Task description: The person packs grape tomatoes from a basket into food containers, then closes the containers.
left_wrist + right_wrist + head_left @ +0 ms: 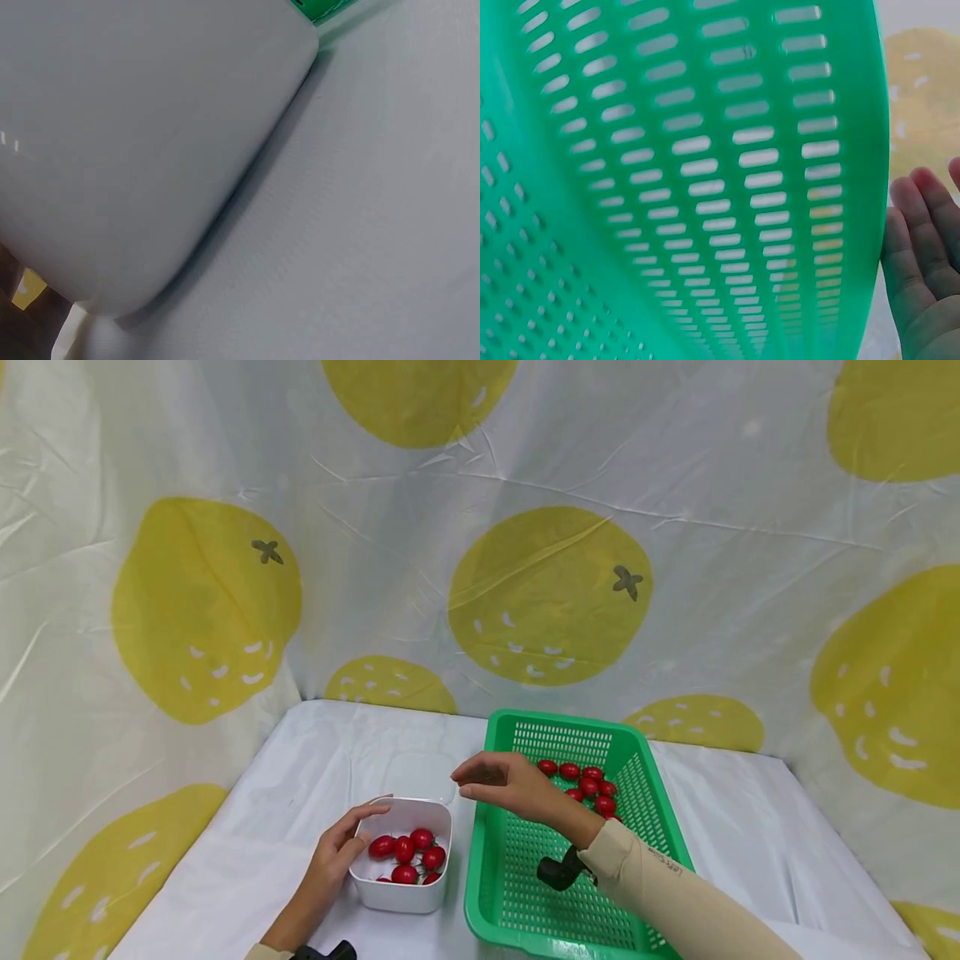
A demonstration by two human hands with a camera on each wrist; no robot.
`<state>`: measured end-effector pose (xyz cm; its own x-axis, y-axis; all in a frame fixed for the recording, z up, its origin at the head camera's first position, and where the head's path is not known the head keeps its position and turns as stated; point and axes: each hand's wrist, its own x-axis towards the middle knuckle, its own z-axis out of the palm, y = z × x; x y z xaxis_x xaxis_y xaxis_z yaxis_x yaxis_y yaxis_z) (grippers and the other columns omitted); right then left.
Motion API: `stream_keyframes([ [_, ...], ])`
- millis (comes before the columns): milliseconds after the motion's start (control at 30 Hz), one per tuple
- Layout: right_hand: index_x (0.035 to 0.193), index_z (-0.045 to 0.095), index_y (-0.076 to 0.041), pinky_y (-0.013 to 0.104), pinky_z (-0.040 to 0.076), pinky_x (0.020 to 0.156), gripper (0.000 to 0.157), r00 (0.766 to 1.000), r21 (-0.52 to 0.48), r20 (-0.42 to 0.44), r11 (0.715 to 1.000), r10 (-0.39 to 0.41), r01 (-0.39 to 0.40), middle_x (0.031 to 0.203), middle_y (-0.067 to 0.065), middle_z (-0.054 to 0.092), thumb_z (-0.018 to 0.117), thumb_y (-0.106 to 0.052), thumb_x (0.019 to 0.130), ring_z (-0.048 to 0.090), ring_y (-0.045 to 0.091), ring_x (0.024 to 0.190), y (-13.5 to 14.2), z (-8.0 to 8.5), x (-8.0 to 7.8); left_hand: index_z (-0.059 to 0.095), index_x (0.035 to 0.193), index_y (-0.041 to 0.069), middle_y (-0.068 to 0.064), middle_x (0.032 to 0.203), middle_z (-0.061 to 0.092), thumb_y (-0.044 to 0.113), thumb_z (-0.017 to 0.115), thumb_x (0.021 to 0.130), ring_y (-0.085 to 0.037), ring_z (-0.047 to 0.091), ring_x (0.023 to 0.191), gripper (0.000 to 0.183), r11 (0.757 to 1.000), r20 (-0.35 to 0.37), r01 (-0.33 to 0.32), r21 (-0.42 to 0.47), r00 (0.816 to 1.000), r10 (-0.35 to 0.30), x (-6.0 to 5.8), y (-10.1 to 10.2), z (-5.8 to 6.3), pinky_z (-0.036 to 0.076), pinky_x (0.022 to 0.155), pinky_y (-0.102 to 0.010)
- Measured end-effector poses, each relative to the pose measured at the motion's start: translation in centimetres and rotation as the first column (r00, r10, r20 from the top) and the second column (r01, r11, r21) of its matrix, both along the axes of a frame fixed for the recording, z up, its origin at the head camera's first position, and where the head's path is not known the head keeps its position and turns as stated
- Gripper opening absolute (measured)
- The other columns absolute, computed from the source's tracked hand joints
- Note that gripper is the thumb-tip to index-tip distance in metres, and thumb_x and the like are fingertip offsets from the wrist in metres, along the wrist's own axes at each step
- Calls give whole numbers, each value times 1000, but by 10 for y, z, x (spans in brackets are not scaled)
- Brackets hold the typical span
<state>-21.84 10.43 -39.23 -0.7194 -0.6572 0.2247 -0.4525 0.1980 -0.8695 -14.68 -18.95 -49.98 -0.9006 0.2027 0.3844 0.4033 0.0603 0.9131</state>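
Tomatoes [404, 850] seem partly moved from basket [525, 887] to box [397, 896]. Left grip [330, 852] holds the box; right grip [516, 787], loosely open, looks empty and should reach for more.

Head view: soft, even light; pale sheen on the creased white sheet with yellow fruit prints [375, 577]. Left wrist view: dim, grey; narrow dark shadow along base of white rounded-square plastic tub [150, 150], small glints on its side. Right wrist view: sheet behind green slotted plastic basket [729, 171] hazy, blurred.

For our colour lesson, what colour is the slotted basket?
The basket is green, seen best in the head view.
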Motion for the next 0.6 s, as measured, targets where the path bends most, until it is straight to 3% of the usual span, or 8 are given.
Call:
stream_keyframes([
  [267, 113, 68, -9, 29, 53, 88, 26, 997, 31, 0, 997, -77, 77, 110, 0, 69, 69, -21, 90, 66, 16, 102, 21, 0, -7, 54, 132, 8, -11, 144, 47, 5, 42, 100, -8, 36, 137, 35, 1000, 8, -9, -4, 1000, 9, 1, 0, 2, 22, 107, -11],
  [500, 118, 64, -1, 26, 51, 89, 28, 994, 46, 25, 993, -110, 109, 117, 16, 65, 64, -13, 93, 63, 27, 108, 38, 6, -11, 55, 131, 7, -11, 144, 47, 5, 42, 99, -8, 35, 137, 34, 1000, 13, -11, -3, 1000, 11, 1, 1, 1, 21, 107, -10],
  [600, 121, 63, -3, 27, 51, 91, 32, 991, 56, 17, 990, -133, 132, 120, 15, 64, 64, -20, 94, 62, 24, 110, 47, -2, -21, 54, 132, 7, -11, 144, 47, 4, 42, 99, -8, 35, 138, 35, 1000, -8, 4, -2, 1000, -4, 0, 0, 1, 21, 108, -10],
])
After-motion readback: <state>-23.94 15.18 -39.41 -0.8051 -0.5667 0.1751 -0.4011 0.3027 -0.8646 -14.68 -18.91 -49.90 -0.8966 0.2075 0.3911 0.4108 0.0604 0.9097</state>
